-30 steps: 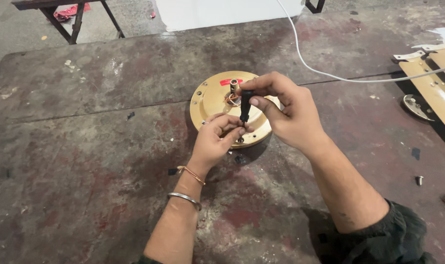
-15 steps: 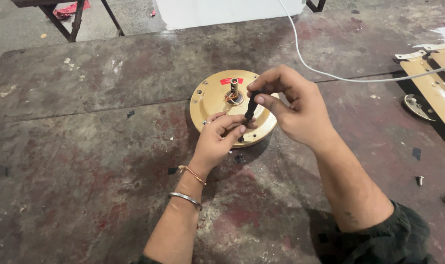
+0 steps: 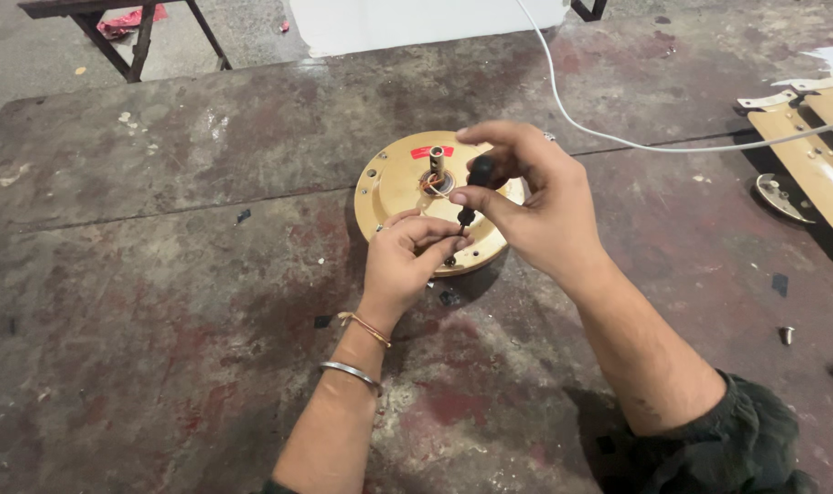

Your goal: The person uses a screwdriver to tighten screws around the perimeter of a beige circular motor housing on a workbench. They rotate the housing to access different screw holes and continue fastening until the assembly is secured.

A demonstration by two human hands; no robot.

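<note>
I see the round tan motor housing (image 3: 398, 187) lying flat just above the middle of the frame on the stained workbench (image 3: 160, 274), its short centre shaft (image 3: 436, 163) standing upright. My right hand (image 3: 535, 206) grasps a black-handled screwdriver (image 3: 476, 178), fingers curled around the handle, tip angled down toward the disc's lower rim. My left hand (image 3: 407, 261) pinches at the tip; whether a screw sits between those fingers I cannot tell. To do this well, I judge the blade should stand squarer to the disc and the left fingers steady it low. A white cable (image 3: 608, 137) crosses the upper right of the frame; loose screws (image 3: 786, 335) lie at the right edge.
</note>
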